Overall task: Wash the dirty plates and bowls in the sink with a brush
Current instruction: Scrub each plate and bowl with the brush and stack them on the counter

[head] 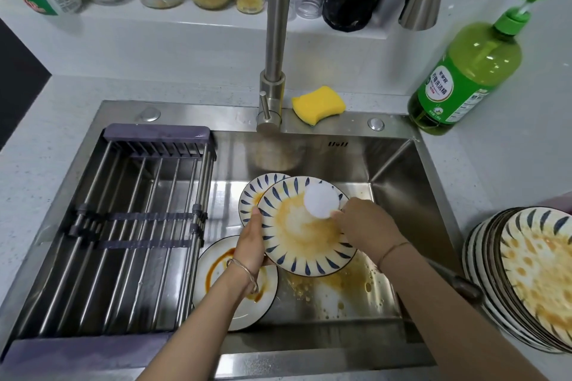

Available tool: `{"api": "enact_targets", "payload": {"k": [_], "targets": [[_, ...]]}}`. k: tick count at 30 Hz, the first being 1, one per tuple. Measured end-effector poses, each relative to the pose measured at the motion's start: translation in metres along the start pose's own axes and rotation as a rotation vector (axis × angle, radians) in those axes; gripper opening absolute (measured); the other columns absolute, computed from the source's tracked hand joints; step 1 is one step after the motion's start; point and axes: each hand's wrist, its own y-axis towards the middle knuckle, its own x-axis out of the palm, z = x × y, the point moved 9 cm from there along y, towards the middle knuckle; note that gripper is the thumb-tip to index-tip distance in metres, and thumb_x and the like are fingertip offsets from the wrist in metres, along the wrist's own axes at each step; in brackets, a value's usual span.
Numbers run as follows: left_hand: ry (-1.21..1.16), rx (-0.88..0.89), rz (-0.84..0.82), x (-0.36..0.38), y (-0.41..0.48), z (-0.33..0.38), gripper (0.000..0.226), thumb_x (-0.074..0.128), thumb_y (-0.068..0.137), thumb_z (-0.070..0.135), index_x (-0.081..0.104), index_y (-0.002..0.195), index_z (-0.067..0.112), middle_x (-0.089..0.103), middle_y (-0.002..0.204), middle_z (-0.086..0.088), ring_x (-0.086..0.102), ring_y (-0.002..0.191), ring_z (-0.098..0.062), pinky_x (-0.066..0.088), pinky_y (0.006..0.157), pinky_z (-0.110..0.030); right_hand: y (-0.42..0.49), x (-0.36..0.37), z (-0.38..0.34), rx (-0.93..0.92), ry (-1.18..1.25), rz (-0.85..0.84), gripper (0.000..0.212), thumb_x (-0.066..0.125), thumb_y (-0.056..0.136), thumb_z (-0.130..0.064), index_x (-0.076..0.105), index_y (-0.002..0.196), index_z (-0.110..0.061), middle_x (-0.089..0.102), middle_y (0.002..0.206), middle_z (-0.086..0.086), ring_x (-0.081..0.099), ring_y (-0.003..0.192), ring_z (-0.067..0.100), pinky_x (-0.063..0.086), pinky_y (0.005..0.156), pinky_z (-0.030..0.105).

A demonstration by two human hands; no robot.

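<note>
The job looks barely started. The left hand (252, 244) grips the left rim of a plate (305, 252), tilted over the middle of the sink (387, 170). The right hand (362, 226) holds a white brush (322, 199) against its upper right, and orange sauce smears its face. A second plate (255, 195) behind it, a white plate (210, 291) at lower left and a stack (526, 281) on the bench at right all look dirty.

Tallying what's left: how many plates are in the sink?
3: a blue-leaf plate held up, a second plate behind it, a white plate lower left. More may hide underneath.
</note>
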Motion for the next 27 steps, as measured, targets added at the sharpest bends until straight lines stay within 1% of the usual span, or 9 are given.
{"api": "enact_targets", "payload": {"k": [2, 4, 6, 8, 12, 15, 18, 23, 27], "targets": [[0.000, 0.008, 0.001, 0.000, 0.000, 0.001, 0.045, 0.025, 0.100, 0.055, 0.062, 0.112, 0.033, 0.070, 0.113, -0.002, 0.065, 0.107, -0.022, 0.050, 0.098, -0.050, -0.002, 0.012, -0.011, -0.042, 0.021, -0.079, 0.035, 0.037, 0.100, -0.035, 0.055, 0.090, -0.007, 0.044, 0.069, -0.001, 0.050, 0.079, 0.022, 0.044, 0.074, 0.032], [-0.021, -0.013, -0.028, 0.007, 0.000, -0.006, 0.053, 0.026, 0.098, 0.060, 0.062, 0.121, 0.029, 0.071, 0.114, -0.002, 0.066, 0.107, -0.021, 0.051, 0.097, -0.050, -0.001, 0.018, -0.023, -0.089, 0.118, -0.065, 0.034, 0.036, 0.101, -0.028, 0.059, 0.105, -0.003, 0.054, 0.083, 0.005, 0.055, 0.086, 0.025, 0.045, 0.078, 0.034], [-0.053, -0.048, -0.038, 0.013, -0.002, -0.012, 0.053, 0.025, 0.098, 0.059, 0.063, 0.119, 0.029, 0.073, 0.109, -0.001, 0.068, 0.103, -0.020, 0.057, 0.085, -0.044, -0.001, 0.012, -0.029, -0.079, 0.202, -0.002, 0.031, 0.032, 0.101, -0.015, 0.053, 0.123, -0.007, 0.056, 0.110, 0.012, 0.056, 0.103, 0.029, 0.044, 0.080, 0.034], [-0.088, -0.072, -0.039, 0.016, -0.001, -0.011, 0.048, 0.025, 0.099, 0.057, 0.063, 0.112, 0.030, 0.073, 0.103, 0.001, 0.068, 0.097, -0.019, 0.059, 0.067, -0.035, 0.002, 0.011, -0.025, -0.001, 0.231, 0.032, 0.034, 0.028, 0.102, -0.014, 0.051, 0.125, -0.006, 0.055, 0.120, 0.014, 0.055, 0.110, 0.029, 0.040, 0.079, 0.032], [-0.132, -0.077, -0.030, 0.021, 0.002, -0.005, 0.046, 0.025, 0.099, 0.057, 0.062, 0.108, 0.031, 0.073, 0.095, 0.004, 0.069, 0.091, -0.016, 0.057, 0.058, -0.030, 0.000, 0.018, -0.043, -0.029, 0.380, 0.012, 0.033, 0.026, 0.105, -0.020, 0.057, 0.101, -0.008, 0.057, 0.097, 0.016, 0.056, 0.089, 0.028, 0.042, 0.076, 0.032], [-0.135, -0.073, -0.040, 0.021, 0.003, -0.004, 0.048, 0.022, 0.099, 0.058, 0.061, 0.108, 0.031, 0.073, 0.097, 0.002, 0.069, 0.093, -0.017, 0.058, 0.063, -0.031, 0.002, 0.033, -0.053, -0.031, 0.523, -0.145, 0.037, 0.031, 0.104, -0.030, 0.048, 0.076, -0.013, 0.043, 0.063, 0.003, 0.041, 0.051, 0.017, 0.034, 0.049, 0.026], [-0.135, -0.059, -0.042, 0.021, 0.004, -0.002, 0.048, 0.022, 0.099, 0.058, 0.061, 0.106, 0.032, 0.073, 0.094, 0.004, 0.069, 0.089, -0.014, 0.058, 0.063, -0.030, 0.004, 0.027, -0.050, 0.013, 0.592, -0.109, 0.040, 0.033, 0.103, -0.035, 0.049, 0.074, -0.013, 0.041, 0.059, 0.000, 0.037, 0.046, 0.016, 0.033, 0.045, 0.025], [-0.117, -0.029, 0.011, 0.012, 0.005, 0.004, 0.058, 0.017, 0.097, 0.062, 0.063, 0.107, 0.028, 0.073, 0.092, -0.004, 0.069, 0.090, -0.020, 0.058, 0.073, -0.037, -0.015, 0.043, -0.063, 0.001, 0.700, -0.409, 0.039, 0.039, 0.101, -0.034, 0.048, 0.072, -0.010, 0.037, 0.054, 0.003, 0.028, 0.036, 0.011, 0.025, 0.036, 0.015], [-0.101, -0.023, 0.039, 0.008, 0.003, 0.006, 0.062, 0.018, 0.097, 0.063, 0.064, 0.112, 0.024, 0.073, 0.098, -0.008, 0.069, 0.092, -0.024, 0.058, 0.074, -0.037, -0.015, 0.040, -0.064, -0.039, 0.706, -0.375, 0.039, 0.040, 0.102, -0.034, 0.049, 0.075, -0.008, 0.037, 0.052, 0.004, 0.028, 0.037, 0.013, 0.026, 0.037, 0.016]]}}
